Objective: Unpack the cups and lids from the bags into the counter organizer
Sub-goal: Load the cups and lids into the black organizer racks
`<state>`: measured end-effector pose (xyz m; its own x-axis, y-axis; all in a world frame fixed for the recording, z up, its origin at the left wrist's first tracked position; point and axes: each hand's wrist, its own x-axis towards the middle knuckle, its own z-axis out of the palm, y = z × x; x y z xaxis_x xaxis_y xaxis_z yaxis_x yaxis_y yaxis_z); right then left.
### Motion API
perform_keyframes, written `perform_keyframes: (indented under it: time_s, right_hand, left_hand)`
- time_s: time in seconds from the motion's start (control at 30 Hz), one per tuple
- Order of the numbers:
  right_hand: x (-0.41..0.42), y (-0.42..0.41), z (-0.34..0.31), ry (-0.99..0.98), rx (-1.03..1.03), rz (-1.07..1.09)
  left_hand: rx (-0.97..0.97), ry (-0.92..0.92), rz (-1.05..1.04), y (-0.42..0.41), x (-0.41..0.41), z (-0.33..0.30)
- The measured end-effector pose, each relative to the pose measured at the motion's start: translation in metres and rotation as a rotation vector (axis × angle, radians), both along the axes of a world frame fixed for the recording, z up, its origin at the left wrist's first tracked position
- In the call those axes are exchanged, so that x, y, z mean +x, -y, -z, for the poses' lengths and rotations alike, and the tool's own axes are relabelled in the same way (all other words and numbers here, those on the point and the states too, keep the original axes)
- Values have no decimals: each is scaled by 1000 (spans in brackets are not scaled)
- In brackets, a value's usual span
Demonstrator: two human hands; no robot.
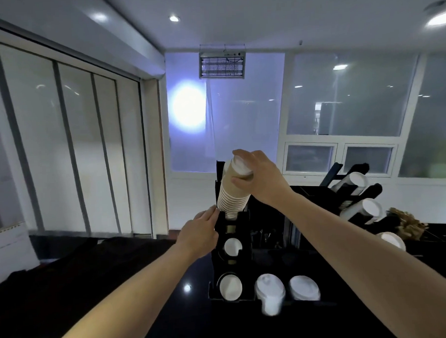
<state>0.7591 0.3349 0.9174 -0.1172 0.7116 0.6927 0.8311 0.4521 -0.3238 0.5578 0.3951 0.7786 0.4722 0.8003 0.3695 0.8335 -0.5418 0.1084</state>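
Brown paper cups, nested into one long stack [233, 188], stand nearly upright with their long axis tilted slightly, the closed bottoms pointing up and a little to the right, the rims pointing down into the top slot of the black counter organizer [233, 247]. The right hand [260, 177] grips the upper end of the stack, its fingers and thumb curled round the topmost cup. The left hand [199, 233] rests against the left edge of the organizer, just below the stack's lower end; its fingers are extended forward and touch the frame near the slot, and whether they pinch it cannot be told.

Below the stack, two more slots of the organizer show white round cup ends [233, 246] facing the camera. To the right of the organizer's base lie white lids [269, 287] in a row, somewhat blurred. Further right of the organizer stands a second black rack [353, 188] holding white-ended cup stacks that point up and to the right.

The organizer stands on a glossy black countertop [172, 311]. Behind it are frosted glass panels [341, 94] and a white wall, with a grilled fixture [222, 66] hanging from the ceiling above.
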Motion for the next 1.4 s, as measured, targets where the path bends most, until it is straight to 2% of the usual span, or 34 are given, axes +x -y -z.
perform_keyframes:
  time_s: [0.33, 0.47, 0.73, 0.87, 0.93, 1.0, 1.13, 1.23, 1.4]
  right_hand:
    - [-6, -48, 41, 64, -198, 24]
    - [-8, -64, 58, 79, -219, 14]
    - [-9, -70, 70, 100, -218, 21]
    - [2, -66, 59, 184, -332, -20]
    - [10, -57, 53, 205, -383, -37]
    - [20, -41, 53, 170, -375, -2]
    - [46, 3, 72, 119, -318, 46]
    - [69, 41, 98, 101, -349, 54]
    - [107, 108, 171, 21, -487, 30]
  left_hand:
    - [119, 169, 92, -10, -2, 16]
    - [153, 198, 116, -12, -2, 20]
    - [186, 178, 129, -13, 1, 23]
    - [116, 71, 95, -5, 0, 12]
    - [58, 1, 16, 6, 1, 3]
    - [75, 26, -10, 27, 7, 0]
    - [231, 115, 123, 79, 30, 11]
    - [238, 164, 245, 116, 52, 32]
    - [228, 141, 352, 163, 86, 81]
